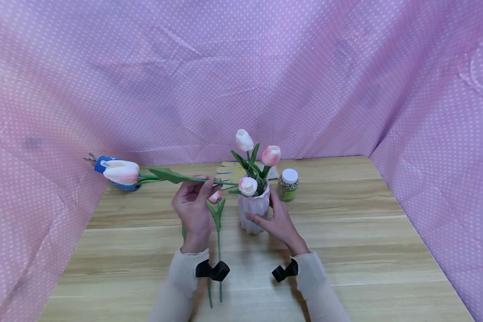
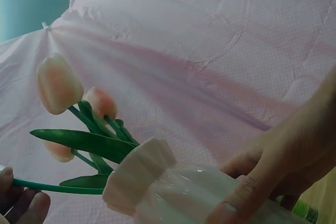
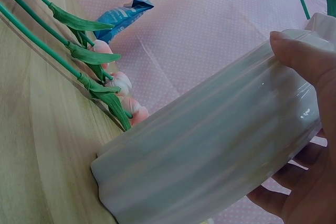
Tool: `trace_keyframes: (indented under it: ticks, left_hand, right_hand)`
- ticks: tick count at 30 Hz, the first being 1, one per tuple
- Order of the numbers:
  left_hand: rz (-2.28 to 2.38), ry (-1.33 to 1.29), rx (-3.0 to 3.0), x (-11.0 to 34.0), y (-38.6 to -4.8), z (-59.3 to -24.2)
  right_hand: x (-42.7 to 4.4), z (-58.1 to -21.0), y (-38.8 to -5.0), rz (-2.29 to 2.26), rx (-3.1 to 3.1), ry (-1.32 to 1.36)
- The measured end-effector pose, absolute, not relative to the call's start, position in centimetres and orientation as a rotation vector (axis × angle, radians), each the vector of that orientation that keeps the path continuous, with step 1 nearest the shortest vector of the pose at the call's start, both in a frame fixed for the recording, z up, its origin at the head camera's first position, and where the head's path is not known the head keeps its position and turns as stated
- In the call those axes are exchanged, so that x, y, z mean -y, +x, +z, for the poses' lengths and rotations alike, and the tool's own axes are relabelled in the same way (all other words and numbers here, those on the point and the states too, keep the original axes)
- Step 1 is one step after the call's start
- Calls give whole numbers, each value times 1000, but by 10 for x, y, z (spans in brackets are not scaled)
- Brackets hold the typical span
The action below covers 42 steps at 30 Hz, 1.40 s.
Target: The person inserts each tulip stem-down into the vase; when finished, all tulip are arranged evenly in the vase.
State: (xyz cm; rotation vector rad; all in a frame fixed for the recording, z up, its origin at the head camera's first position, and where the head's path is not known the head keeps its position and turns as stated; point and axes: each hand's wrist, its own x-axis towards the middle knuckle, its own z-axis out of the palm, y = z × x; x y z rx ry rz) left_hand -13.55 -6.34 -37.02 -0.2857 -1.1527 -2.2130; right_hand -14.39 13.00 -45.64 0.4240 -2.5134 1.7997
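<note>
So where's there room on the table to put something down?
The table is bare right of the jar and right sleeve. Another free patch lies left of the left sleeve, in front of the blue packet. The middle is crowded: vase, loose tulips, left hand, right hand, with gloves behind.

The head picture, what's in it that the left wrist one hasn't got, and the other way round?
Only the head view: the loose tulips on the table, the blue package, a yellowish glove and the held tulip's bloom.
Only the left wrist view: a teal patch past the pink cloth.
Both: the vase, three tulips in it, the pink cloth, the left hand and the right hand.
</note>
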Motion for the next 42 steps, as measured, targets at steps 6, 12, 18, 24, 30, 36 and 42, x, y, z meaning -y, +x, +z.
trace_keyframes:
  ticks: [6,12,18,24,30,36,42]
  left_hand:
    - [-2146,-322,1294,59,-136,-371]
    - [-2114,-384,1385,58,-140,-372]
    - [-2066,-374,1494,58,-143,-372]
    - [-1997,-356,1667,58,-144,-370]
    - [-1991,-351,1750,58,-146,-373]
    - [-1974,-329,1816,57,-147,-374]
    - [-1938,-366,1867,60,-147,-375]
  right_hand:
    - [-130,-457,-144,1787,2517,428]
    - [-130,-457,-144,1790,2517,419]
    - [-131,-458,-144,1795,2509,431]
    - [-131,-459,-145,1790,2504,442]
    - [-131,-459,-145,1784,2496,456]
    - [-131,-458,-145,1787,2492,451]
    - [-131,-459,-146,1767,2488,470]
